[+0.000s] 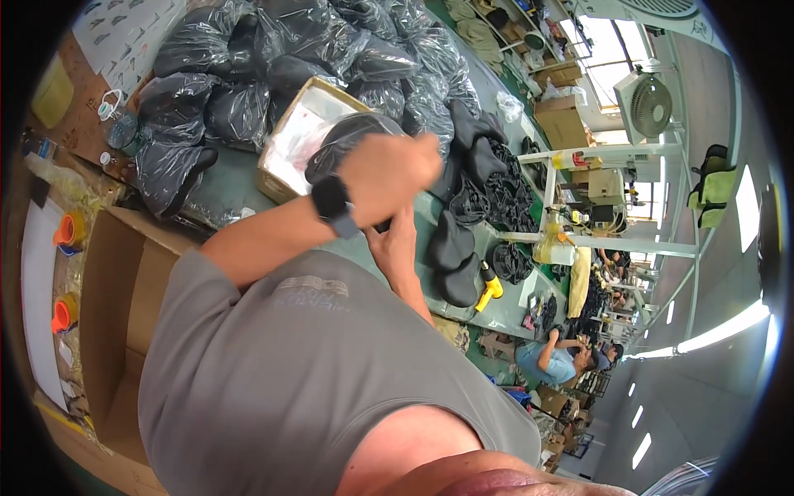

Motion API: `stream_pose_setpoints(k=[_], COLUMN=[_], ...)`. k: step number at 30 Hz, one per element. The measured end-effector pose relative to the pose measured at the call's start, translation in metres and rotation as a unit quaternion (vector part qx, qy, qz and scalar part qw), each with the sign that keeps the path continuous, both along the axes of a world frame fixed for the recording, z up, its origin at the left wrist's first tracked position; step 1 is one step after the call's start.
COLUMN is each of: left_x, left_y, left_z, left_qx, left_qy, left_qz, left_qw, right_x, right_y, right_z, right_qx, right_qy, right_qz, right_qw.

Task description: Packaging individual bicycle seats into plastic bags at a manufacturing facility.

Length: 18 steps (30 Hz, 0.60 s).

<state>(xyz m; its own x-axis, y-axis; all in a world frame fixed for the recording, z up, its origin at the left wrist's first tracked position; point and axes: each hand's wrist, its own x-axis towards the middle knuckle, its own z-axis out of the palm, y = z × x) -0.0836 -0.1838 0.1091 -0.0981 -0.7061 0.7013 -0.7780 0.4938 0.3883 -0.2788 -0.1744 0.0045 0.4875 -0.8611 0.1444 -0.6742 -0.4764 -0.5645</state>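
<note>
My left hand (387,175), with a dark watch on the wrist, is curled closed above a black bicycle saddle (351,136). What its fingers hold, if anything, is hidden. Just below it, my right hand (397,246) grips a dark part, apparently the same saddle; most of its fingers are covered by my left hand. Behind the saddle, an open cardboard box (277,153) with white lining and contents sits on the green worktable (509,310).
Several plastic-wrapped black saddles (310,33) pile up at the back. On the right lie bare saddles (455,256), black parts (496,178) and a yellow drill-shaped tool (490,289). A large carton (124,289) stands left, a metal frame (604,240) right. A person in blue (546,362) works farther off.
</note>
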Motion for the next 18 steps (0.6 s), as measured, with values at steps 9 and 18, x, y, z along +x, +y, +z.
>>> stream_pose_setpoints(k=[9, 18], left_x=[-0.036, -0.006], left_y=[0.046, 0.029], left_z=[-0.071, -0.092], left_qx=[-0.057, -0.095], left_qy=[0.088, 0.137], left_qz=[0.016, 0.134], left_qw=[0.994, 0.977], right_x=[-0.033, -0.012], right_y=[0.03, 0.026], right_z=[-0.008, -0.008], right_qx=[0.365, 0.341], right_qy=[-0.41, -0.391], right_qz=[-0.168, -0.178], right_qw=[0.819, 0.836])
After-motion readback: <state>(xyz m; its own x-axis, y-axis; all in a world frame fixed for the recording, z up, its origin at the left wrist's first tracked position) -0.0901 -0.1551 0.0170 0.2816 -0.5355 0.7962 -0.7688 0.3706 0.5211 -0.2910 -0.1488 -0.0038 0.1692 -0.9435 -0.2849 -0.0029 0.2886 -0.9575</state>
